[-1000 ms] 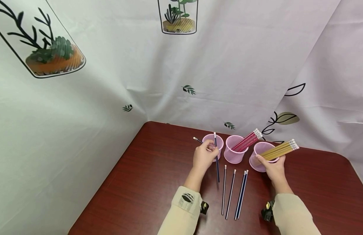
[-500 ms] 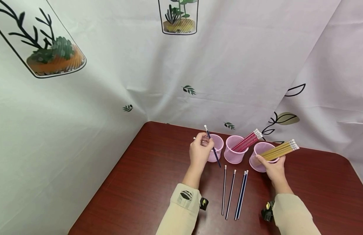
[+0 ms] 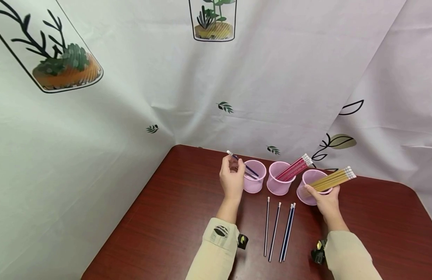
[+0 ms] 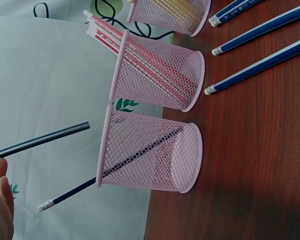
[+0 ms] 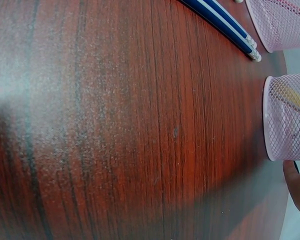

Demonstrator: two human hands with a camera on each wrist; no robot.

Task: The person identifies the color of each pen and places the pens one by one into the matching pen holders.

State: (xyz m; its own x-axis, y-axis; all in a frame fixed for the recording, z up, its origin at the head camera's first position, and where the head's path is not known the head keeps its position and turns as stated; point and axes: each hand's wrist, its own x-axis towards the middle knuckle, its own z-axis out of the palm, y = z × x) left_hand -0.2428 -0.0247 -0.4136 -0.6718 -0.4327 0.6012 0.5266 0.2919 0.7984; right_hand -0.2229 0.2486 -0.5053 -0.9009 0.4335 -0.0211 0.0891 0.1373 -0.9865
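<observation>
My left hand (image 3: 232, 181) pinches a navy pencil (image 4: 45, 140), eraser end up, tilted over the mouth of the left pink mesh pencil cup (image 3: 252, 187). Another navy pencil (image 4: 75, 190) leans inside that cup, its white eraser sticking out past the rim. The left wrist view shows the held pencil's plain end still outside the cup. My right hand (image 3: 327, 200) grips the right pink mesh cup (image 3: 304, 197), thumb near its rim. That cup is tipped slightly and contains several yellow pencils (image 3: 331, 180).
Between them stands the middle pink cup (image 3: 277, 189) with several red-pink pencils (image 3: 293, 169). Several navy pencils (image 3: 274, 231) lie on the dark red wooden table (image 3: 160, 225) in front of the cups. A printed white cloth (image 3: 289, 77) hangs close behind.
My left hand has moved left and slightly up, and the pencil in it has swung from near upright to a slant over the left cup. The right hand stays put.
</observation>
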